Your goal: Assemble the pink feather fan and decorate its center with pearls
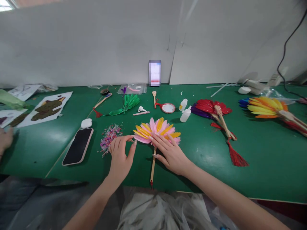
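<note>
A feather fan (160,125) with pink and yellow feathers lies in front of me, its wooden handle (153,166) pointing toward me. My right hand (169,150) rests flat over the lower feathers, fingers stretched out and thumb beside the handle. At the fan's left edge, my left hand (122,155) has its thumb and index finger brought close together around the tip of the outermost pink feather. Its other fingers are curled above a scattered heap of pink, purple and white small bits (109,137).
Behind the fan stand two small white bottles (185,114), a round white-filled dish (168,108) and a green feather piece (130,103). Red (212,107) and yellow-orange (266,108) feather fans lie right. A phone (78,146) lies left; another person's hand (6,139) is farther left.
</note>
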`<state>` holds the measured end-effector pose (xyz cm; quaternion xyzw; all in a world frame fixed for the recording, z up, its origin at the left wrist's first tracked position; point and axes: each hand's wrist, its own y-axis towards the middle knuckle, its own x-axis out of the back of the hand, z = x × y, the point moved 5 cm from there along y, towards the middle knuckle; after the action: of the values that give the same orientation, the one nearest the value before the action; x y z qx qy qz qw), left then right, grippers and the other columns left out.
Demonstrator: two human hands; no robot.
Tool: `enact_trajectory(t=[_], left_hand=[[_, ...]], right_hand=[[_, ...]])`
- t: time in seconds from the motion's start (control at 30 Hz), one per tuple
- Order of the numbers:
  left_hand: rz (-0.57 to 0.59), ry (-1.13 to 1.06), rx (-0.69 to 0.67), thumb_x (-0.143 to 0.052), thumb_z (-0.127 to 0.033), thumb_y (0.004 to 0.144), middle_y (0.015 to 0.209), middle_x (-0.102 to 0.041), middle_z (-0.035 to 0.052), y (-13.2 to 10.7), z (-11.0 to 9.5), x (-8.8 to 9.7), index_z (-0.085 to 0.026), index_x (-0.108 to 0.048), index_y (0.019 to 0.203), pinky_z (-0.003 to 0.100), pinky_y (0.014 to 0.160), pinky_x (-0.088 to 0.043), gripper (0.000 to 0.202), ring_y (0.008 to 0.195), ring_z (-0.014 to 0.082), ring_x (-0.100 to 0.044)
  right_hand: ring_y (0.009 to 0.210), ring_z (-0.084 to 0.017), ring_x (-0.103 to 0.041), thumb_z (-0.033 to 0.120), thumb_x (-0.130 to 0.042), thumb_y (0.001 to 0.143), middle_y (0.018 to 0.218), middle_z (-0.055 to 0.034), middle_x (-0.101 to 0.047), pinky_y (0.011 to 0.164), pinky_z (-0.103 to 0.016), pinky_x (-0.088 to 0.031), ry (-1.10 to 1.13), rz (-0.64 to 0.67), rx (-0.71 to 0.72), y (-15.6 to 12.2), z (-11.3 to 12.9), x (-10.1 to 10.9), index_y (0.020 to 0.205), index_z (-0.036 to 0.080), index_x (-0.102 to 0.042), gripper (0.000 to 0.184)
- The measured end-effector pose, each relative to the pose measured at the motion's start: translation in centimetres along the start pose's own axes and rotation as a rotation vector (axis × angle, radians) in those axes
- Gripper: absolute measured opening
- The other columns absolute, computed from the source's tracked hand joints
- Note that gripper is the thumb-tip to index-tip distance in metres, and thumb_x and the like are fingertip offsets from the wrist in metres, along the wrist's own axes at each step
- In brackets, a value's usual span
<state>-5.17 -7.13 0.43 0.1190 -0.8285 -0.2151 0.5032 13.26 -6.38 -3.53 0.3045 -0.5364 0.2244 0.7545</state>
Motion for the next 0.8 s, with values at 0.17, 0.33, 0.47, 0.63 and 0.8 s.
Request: enact_trajectory(t=[0.17,0.33,0.47,0.63,0.8], left_hand=[[0.194,0.179,0.22,-0.038,-0.037,0.092,0.083,-0.061,0.0065,3.0,3.9,-3.4,-0.019,-0.057,0.089,0.036,0.076,-0.037,0.026,0.084,0.0235,-0.055],[0.294,0.217,0.158,-0.041,-0.036,0.092,0.074,-0.06,0.0045,5.2,4.3,-5.5,-0.019,-0.057,0.075,0.032,0.069,-0.035,0.029,0.076,0.022,-0.055],[0.28,0.256,0.13,-0.041,-0.033,0.092,0.078,-0.059,0.0057,4.9,3.6,-5.3,-0.019,-0.056,0.077,0.033,0.069,-0.034,0.025,0.08,0.0236,-0.053],[0.244,0.289,0.13,-0.04,-0.032,0.092,0.084,-0.059,0.0078,3.8,3.2,-4.3,-0.019,-0.053,0.079,0.035,0.072,-0.033,0.023,0.087,0.0259,-0.05],[0.25,0.302,0.128,-0.04,-0.033,0.092,0.085,-0.058,0.0081,3.2,3.5,-4.7,-0.019,-0.053,0.08,0.036,0.072,-0.033,0.023,0.085,0.0256,-0.049]], right_hand=[[0.139,-0.02,-0.021,0.04,-0.031,0.097,0.151,-0.0056,-0.023,0.112,-0.048,-0.02,0.016,-0.014,0.003,0.0,0.0,0.0,0.145,0.016,-0.024,0.055],[0.139,-0.02,-0.022,0.039,-0.033,0.096,0.15,-0.0061,-0.024,0.111,-0.049,-0.022,0.011,-0.03,0.01,-0.1,0.0,0.0,0.145,0.015,-0.024,0.055],[0.138,-0.021,-0.023,0.038,-0.035,0.096,0.15,-0.0062,-0.026,0.111,-0.049,-0.022,0.02,-0.048,0.01,-0.1,0.0,0.1,0.146,0.017,-0.022,0.056],[0.139,-0.02,-0.022,0.038,-0.032,0.096,0.151,-0.0054,-0.023,0.112,-0.048,-0.021,0.014,-0.02,-0.001,-0.1,0.0,0.0,0.146,0.017,-0.022,0.055],[0.139,-0.019,-0.022,0.036,-0.035,0.096,0.151,-0.005,-0.024,0.111,-0.046,-0.024,0.023,-0.029,0.0,-0.1,0.0,-0.1,0.146,0.018,-0.022,0.055]])
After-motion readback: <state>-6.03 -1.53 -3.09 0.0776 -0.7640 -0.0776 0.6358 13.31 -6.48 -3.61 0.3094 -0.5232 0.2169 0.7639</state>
